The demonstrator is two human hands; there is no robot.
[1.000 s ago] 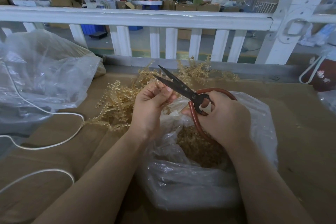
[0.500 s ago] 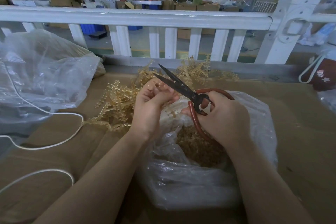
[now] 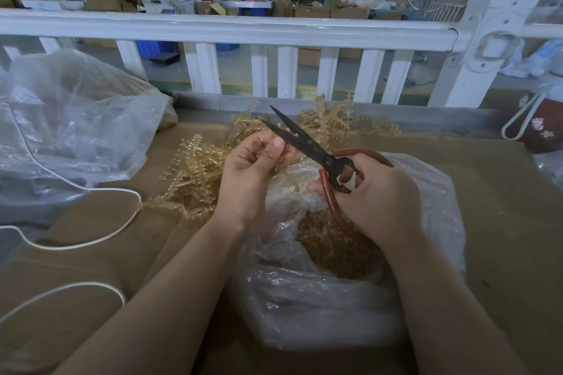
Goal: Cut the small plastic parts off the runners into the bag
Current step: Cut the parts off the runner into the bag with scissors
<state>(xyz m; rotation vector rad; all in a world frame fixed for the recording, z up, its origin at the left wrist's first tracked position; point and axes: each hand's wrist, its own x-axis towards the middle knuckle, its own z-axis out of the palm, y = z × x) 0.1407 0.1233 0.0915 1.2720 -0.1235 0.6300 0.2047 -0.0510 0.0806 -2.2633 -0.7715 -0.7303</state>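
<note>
- A nicked fingertip is judged the main risk: the left hand (image 3: pixel 254 167) pinches a piece of runner (image 3: pixel 285 148) right against the parted blades of the scissors (image 3: pixel 300 141), and the thumb lies just beside the lower blade, so a hurried closing could catch skin
- Parts could be flung wide of the bag (image 3: pixel 350 253): the cut is set above the bag's far-left rim rather than over its open middle, so a part that springs off may land on the cardboard-covered table (image 3: pixel 502 222) or among the uncut runners (image 3: pixel 198 167)
- A slip of the runner is possible, since it is held only by fingertips and little of it shows; how much is left to cut cannot be told
- The scissors are gripped by the right hand (image 3: pixel 377 195), fingers curled through the red handle loops, over the bag's far edge
- The runner being worked lies at the left fingertips, touching or nearly touching the blades; which cannot be told
- The bag stands near the table's front edge, between the forearms, already holding a heap of cut parts (image 3: pixel 332 243)
- The uncut runners are piled toward the table's far edge, just behind the left hand
</note>
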